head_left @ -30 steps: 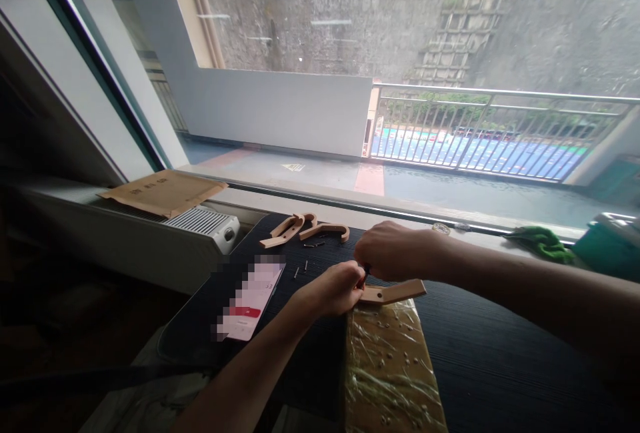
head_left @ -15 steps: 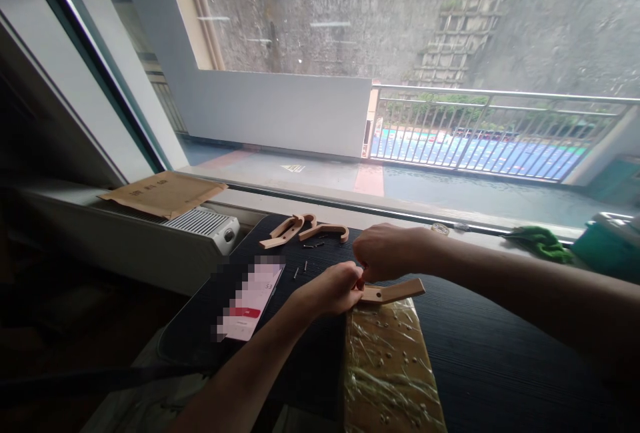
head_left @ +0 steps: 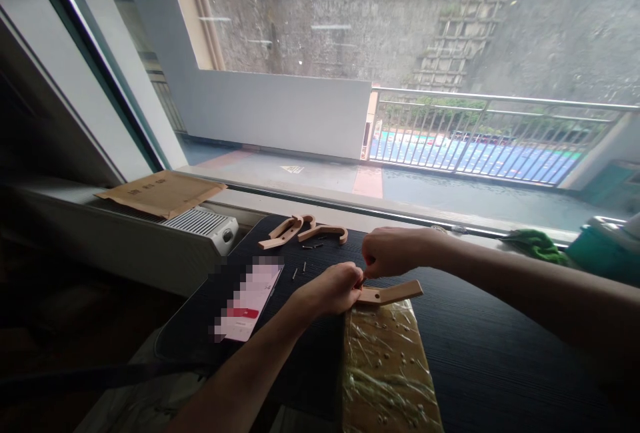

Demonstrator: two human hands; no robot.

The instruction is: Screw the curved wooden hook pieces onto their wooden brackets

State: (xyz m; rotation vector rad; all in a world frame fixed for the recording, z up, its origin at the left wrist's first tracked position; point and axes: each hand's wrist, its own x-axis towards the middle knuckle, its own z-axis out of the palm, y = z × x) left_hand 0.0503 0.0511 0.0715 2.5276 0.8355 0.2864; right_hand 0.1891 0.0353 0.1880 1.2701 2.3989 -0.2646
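Observation:
My left hand (head_left: 343, 286) is closed round the near-left end of a bent wooden hook (head_left: 395, 294), whose straight arm with a dark hole sticks out to the right. Under the hook is the far end of a brown block (head_left: 385, 359) wrapped in clear tape. Just above the left fingertips, my right hand (head_left: 387, 253) is curled into a fist. A thin reddish bit shows between the two hands; what the right fist grips is mostly hidden.
Several wooden hooks (head_left: 327, 234) lie at the table's far side, with loose screws (head_left: 303, 267) nearby. A phone (head_left: 253, 306) rests left of my forearm. A green cloth (head_left: 533, 245) and a teal container (head_left: 607, 249) stand by the window; an envelope (head_left: 163, 191) covers a radiator.
My right fist has shifted slightly to the right and its wrist has turned a little. The left hand and the wooden hook stay nearly in place.

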